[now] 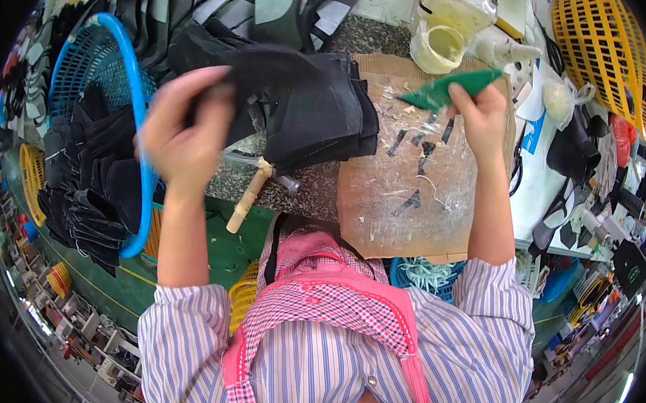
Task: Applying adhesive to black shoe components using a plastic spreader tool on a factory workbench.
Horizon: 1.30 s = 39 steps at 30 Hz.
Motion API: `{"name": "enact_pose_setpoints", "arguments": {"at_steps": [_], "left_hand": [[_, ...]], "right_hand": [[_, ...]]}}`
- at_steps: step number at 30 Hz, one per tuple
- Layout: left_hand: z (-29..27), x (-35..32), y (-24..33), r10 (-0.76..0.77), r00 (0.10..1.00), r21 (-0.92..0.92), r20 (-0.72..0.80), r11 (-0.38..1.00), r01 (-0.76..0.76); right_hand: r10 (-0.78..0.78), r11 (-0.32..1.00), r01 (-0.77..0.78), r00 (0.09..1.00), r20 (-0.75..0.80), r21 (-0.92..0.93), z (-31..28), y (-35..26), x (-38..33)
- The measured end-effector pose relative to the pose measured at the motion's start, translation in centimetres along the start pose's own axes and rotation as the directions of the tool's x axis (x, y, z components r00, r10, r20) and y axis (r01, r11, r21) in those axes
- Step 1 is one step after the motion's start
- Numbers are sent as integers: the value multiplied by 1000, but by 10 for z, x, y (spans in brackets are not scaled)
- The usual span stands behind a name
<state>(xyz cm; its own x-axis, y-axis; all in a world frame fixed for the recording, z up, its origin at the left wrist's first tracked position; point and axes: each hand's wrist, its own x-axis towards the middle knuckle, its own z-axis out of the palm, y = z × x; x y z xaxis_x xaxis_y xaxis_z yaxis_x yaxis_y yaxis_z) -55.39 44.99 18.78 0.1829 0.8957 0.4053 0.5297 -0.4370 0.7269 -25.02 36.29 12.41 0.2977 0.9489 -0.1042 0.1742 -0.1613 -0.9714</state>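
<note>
My left hand (182, 128) grips a black cut piece (269, 67) of soft material at the edge of a stack of black pieces (322, 111) lying on the stone bench. The hand is blurred. My right hand (482, 115) holds a green brush-like tool (447, 89) over a glue-smeared cardboard sheet (405, 200). A few small black strips (417, 141) lie on that sheet, below the tool.
A blue mesh basket (133, 83) with black pieces stands at the left. A wooden-handled tool (248, 196) lies at the bench's front edge. A glue pot (437, 48) and bottle sit behind the cardboard, a yellow basket (603, 49) far right. More grey-black pieces (225, 0) lie at the back.
</note>
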Motion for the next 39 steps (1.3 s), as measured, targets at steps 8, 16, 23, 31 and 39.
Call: {"name": "enact_pose_setpoints", "arguments": {"at_steps": [8,16,23,31,39], "left_hand": [[25,-49,-58,113,931,291,346,931,-221],[85,-63,-44,288,807,1,515,942,-337],[91,-51,-41,-119,942,201,315,978,56],[98,-55,-37,-187,937,74,296,982,173],[89,-32,-41,-240,959,-92,152,962,256]], "right_hand": [[-278,947,279,960,-28,160,82,31,36],[-238,966,253,948,213,-49,16,31,-34],[-414,590,72,882,-224,-804,-20,53,55],[-28,862,-132,952,-305,-490,-76,65,55],[155,945,91,721,675,-313,69,-11,8]]}}
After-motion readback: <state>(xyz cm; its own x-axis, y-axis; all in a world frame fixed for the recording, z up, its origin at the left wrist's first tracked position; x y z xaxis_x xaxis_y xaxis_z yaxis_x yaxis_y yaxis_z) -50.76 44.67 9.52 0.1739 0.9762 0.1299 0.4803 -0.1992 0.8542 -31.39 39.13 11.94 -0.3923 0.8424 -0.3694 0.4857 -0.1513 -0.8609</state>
